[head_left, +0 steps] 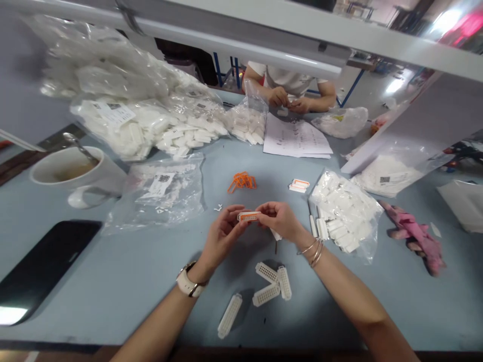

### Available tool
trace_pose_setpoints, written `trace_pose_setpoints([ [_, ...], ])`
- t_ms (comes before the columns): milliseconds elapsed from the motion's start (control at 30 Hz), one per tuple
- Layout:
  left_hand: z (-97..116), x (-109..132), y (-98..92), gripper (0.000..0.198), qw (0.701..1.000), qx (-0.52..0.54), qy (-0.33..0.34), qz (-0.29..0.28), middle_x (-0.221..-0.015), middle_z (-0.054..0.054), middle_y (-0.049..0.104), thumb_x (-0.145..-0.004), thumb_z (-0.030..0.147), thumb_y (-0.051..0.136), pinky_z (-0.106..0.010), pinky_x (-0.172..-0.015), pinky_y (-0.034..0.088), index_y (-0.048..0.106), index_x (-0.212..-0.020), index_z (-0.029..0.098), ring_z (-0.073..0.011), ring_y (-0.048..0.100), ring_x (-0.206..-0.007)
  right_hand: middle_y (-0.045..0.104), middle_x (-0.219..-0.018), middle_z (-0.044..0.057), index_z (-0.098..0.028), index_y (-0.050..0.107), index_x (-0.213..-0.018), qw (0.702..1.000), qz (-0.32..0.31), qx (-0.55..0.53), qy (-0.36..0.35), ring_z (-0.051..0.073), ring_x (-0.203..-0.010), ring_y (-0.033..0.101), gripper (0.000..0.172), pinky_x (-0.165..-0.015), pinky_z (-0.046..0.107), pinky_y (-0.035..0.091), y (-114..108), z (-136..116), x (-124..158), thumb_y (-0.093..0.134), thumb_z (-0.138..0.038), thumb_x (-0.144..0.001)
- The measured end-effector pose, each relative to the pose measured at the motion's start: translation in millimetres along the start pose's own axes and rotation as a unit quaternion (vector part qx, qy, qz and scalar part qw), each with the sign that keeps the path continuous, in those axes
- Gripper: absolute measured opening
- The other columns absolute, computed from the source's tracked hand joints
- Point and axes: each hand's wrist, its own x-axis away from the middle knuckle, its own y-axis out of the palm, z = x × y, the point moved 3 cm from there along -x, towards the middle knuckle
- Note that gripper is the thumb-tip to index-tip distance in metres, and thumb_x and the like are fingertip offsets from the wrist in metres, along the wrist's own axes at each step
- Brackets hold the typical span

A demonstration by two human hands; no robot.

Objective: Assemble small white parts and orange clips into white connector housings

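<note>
Between my two hands, over the middle of the table, is a small white plastic piece [248,216] with rows of holes and orange along it. My left hand [225,232] pinches its left end, and my right hand [279,219] grips the right end. Beneath my right hand, another white part [276,235] and a thin dark tool tip show, mostly hidden. Beyond my hands lies a pile of orange clips [242,181]. White pieces with an orange frame [299,185] lie to its right. Closer to me are several white perforated pieces [266,294].
Bags of white parts [345,211] stand at right and far left [151,125]. A mug [81,173] with a spoon and a black phone [45,266] sit left. Paper sheets [296,136], a pink glove [415,234] and a shelf bar lie around. A co-worker's hands [289,102] are opposite.
</note>
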Motion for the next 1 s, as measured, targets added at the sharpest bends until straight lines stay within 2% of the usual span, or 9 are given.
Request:
trace_pose_setpoints([
  [167, -2.8, -1.9, -2.7, 0.042, 0.999, -0.015, -0.031, 0.042, -0.075, -0.003, 0.068, -0.071, 0.045, 0.068, -0.032, -0.069, 0.052, 0.053, -0.096, 0.016, -0.0167, 0.064, -0.068, 0.063, -0.068, 0.001, -0.014, 0.061, -0.080, 0.998, 0.027, 0.030, -0.038, 0.009, -0.058, 0.057, 0.018, -0.054, 0.021, 0.046, 3.4, -0.9, 2.3, 0.061, -0.030, -0.070],
  [333, -3.2, -1.5, -7.1, 0.038, 0.997, -0.022, -0.020, 0.067, -0.076, -0.004, 0.069, -0.071, 0.044, 0.069, -0.030, -0.067, 0.052, 0.057, -0.093, 0.015, -0.0164, 0.064, -0.067, 0.063, -0.068, 0.001, -0.013, 0.063, -0.080, 0.993, 0.028, 0.098, -0.065, 0.008, -0.058, 0.054, 0.017, -0.054, 0.019, 0.044, 5.0, -5.5, 4.8, 0.060, -0.028, -0.072],
  [600, -5.5, -2.0, -11.5, 0.030, 0.997, -0.027, 0.001, 0.075, -0.073, -0.004, 0.068, -0.075, 0.041, 0.066, -0.027, -0.064, 0.051, 0.061, -0.088, 0.015, -0.0153, 0.063, -0.065, 0.064, -0.070, 0.001, -0.015, 0.065, -0.084, 0.991, 0.011, 0.111, -0.076, 0.009, -0.060, 0.056, 0.021, -0.056, 0.020, 0.046, 5.0, -10.3, 8.3, 0.057, -0.033, -0.077],
  [800, -4.4, -1.3, -12.0, 0.023, 0.997, 0.026, 0.002, 0.075, -0.067, 0.000, 0.066, -0.076, 0.038, 0.065, -0.023, -0.060, 0.050, 0.061, -0.077, 0.015, -0.0119, 0.061, -0.060, 0.066, -0.073, 0.003, -0.015, 0.066, -0.087, 0.989, 0.001, 0.117, -0.087, 0.011, -0.064, 0.059, 0.024, -0.059, 0.021, 0.047, 6.3, -11.0, 10.4, 0.058, -0.035, -0.076],
  [900, -6.1, -2.1, -13.7, 0.024, 0.996, 0.037, -0.005, 0.085, -0.067, 0.000, 0.066, -0.075, 0.039, 0.066, -0.023, -0.059, 0.050, 0.062, -0.080, 0.015, -0.0114, 0.061, -0.059, 0.066, -0.074, 0.003, -0.015, 0.066, -0.089, 0.991, 0.001, 0.103, -0.083, 0.011, -0.065, 0.059, 0.025, -0.060, 0.022, 0.048, 6.2, -8.1, 9.7, 0.060, -0.035, -0.075],
  [1000, -8.4, -3.2, -14.8, 0.029, 0.995, 0.036, -0.016, 0.088, -0.072, -0.001, 0.067, -0.074, 0.041, 0.066, -0.026, -0.062, 0.052, 0.062, -0.085, 0.015, -0.0136, 0.063, -0.063, 0.066, -0.072, 0.001, -0.015, 0.065, -0.091, 0.996, -0.011, 0.045, -0.079, 0.010, -0.062, 0.058, 0.027, -0.060, 0.022, 0.048, 4.8, -5.3, 7.4, 0.062, -0.036, -0.074],
])
